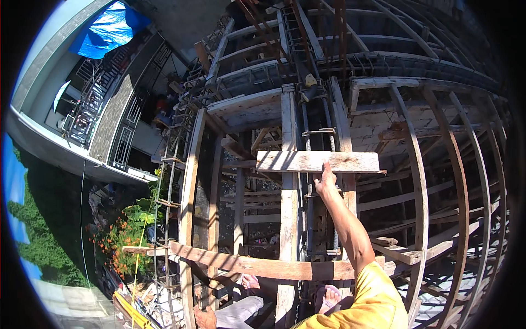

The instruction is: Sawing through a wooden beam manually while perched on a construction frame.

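Stretched out ahead, my right hand [327, 180] grips a short, weathered wooden board [298, 160] at its near edge, the thumb on top and the other fingers mostly hidden. The board lies crosswise over a long pale timber [289, 214] and the steel rebar cage [308, 145] beside it. Low at the left, my left hand [206, 318] is closed at the edge of a long wooden beam [193, 164]; its lower part is cut off by the picture's edge. A brown plank [263, 267] crosses the frame just in front of my feet.
My slippered feet [330, 299] stand among the timbers, with deep gaps between them. Curved-looking wooden joists [419, 181] spread at the right. Upright rusty bars [337, 38] rise at the far side. A house with a balcony [109, 126] and blue tarp [109, 30] stands left.
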Tool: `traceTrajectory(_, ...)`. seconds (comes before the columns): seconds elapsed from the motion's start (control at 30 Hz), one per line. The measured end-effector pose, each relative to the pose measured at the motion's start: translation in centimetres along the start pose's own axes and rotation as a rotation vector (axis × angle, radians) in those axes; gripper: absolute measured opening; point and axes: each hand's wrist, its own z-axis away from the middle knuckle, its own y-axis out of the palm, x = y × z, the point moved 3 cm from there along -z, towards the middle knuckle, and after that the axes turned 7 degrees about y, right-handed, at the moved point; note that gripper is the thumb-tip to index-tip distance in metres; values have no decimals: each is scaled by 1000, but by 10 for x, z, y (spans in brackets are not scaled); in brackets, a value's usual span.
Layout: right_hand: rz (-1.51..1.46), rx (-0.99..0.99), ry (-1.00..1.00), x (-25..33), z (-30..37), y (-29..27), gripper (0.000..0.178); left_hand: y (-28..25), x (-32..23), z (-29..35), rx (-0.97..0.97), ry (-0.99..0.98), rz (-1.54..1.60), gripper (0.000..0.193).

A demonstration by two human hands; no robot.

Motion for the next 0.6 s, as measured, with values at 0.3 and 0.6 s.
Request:
traceTrajectory(0.3,30,298,87,26,13,10,55,-6,-27,-8,79,63,-5,54)
traceTrajectory(0.6,445,486,-303,169,182,70,69,-14,-1,-6,38,-24,-47,58)
